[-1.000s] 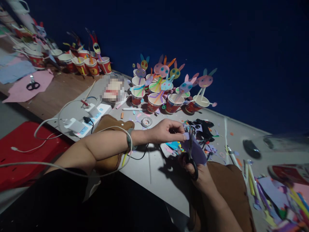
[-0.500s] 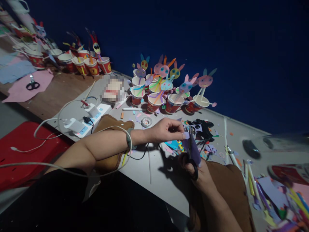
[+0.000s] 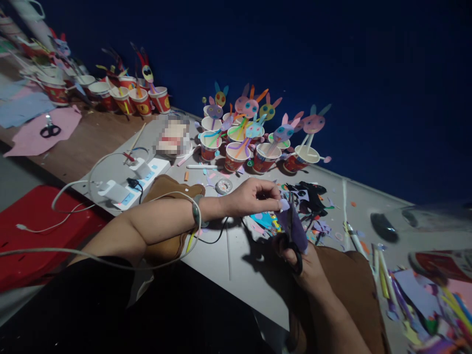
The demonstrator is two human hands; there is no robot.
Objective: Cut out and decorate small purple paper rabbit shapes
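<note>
Head view. Two bare hands work over the table (image 3: 254, 285), just right of the frame's centre. The left hand (image 3: 249, 199) comes in from the left, a greenish band (image 3: 197, 211) on its wrist. Its grip: thumb and fingertips pinched together on a pale lilac bit of paper (image 3: 283, 205). Whether that bit joins the purple paper (image 3: 299, 233) beside it, I cannot tell.

The right hand (image 3: 309, 268) rises from the lower right. Its grip: fingers closed around the black handles of the scissors (image 3: 299, 259), blades pointing up the frame across the purple paper, near the left fingertips. Blade gap not readable from here. The purple paper lies between the two hands, right of centre, tilted along the blades.

Surroundings: dark scraps (image 3: 313, 196) lie just beyond the blades. A tape roll (image 3: 223, 186) sits near the left wrist, upper side. Red paper cups (image 3: 238, 162) with paper animal faces stand grouped at upper centre; more cups (image 3: 160, 102) at upper left. A white power strip (image 3: 160, 169) lies left of centre. Far left: pink paper (image 3: 29, 137), a second pair of scissors (image 3: 50, 130) on it. Lower right: a heap of coloured paper and sticks (image 3: 416, 290), partly blurred.
</note>
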